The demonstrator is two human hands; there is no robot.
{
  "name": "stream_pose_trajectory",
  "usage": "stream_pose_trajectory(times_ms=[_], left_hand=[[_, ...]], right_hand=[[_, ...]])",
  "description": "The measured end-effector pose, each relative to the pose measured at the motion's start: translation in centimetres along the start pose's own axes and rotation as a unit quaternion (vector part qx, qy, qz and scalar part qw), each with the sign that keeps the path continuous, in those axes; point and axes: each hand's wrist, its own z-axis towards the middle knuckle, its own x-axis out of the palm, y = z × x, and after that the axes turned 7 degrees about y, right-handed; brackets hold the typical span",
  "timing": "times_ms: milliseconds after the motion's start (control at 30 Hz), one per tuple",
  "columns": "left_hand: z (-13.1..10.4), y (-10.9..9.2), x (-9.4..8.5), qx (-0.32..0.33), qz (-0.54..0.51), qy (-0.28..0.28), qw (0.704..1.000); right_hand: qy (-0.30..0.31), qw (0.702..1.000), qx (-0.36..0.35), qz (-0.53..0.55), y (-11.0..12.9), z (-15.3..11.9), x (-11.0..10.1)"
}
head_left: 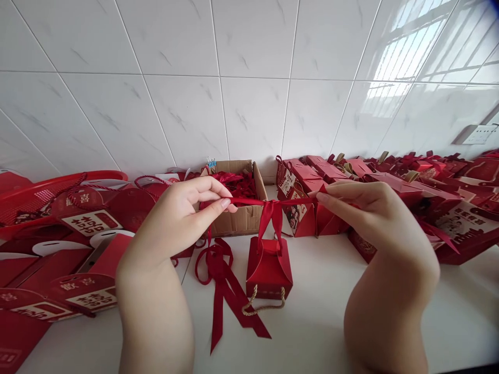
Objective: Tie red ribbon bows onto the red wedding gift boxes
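Note:
A red ribbon (265,218) runs taut between my two hands, knotted in the middle above a small red gift box (268,270). From the knot, the ribbon drops in a loop to the top of the box. My left hand (191,213) pinches one end between thumb and fingers. The other end is pinched by my right hand (354,208). A gold rope handle (265,310) hangs at the box's front, resting on the white table. Left of the box lie loose red ribbons (222,280) with angled ends.
Behind the hands stands a cardboard box (234,221) of red ribbons, a blue binder clip (211,163) on its rim. Red gift boxes (93,254) and a red plastic basket (23,195) crowd the left. More red boxes (307,171) line the right. A tiled wall (253,114) rises behind.

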Motion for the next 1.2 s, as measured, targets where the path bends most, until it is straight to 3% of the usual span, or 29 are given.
stream_pose_trajectory(times_ms=[133,300,633,933,1200], left_hand=[[0.3,-0.3,-0.5,-0.005,0.043,0.023,0.999],[0.2,-1.1,-1.2,-0.001,0.045,0.025,0.999],[-0.5,-0.3,1.7,0.049,-0.077,-0.038,0.995],[-1.4,0.9,2.5,0.064,-0.103,-0.108,0.987],[-1.8,2.2,2.7,0.036,-0.109,-0.129,0.985]], right_hand=[[-0.007,1.0,-0.011,0.023,-0.5,0.2,0.3],[-0.066,0.993,-0.041,0.088,-1.5,0.2,1.6],[-0.129,0.936,-0.024,0.328,-4.5,0.0,3.4],[-0.163,0.915,0.028,0.368,-5.3,-1.3,4.0],[-0.186,0.905,0.045,0.379,-6.6,-2.3,3.2]])
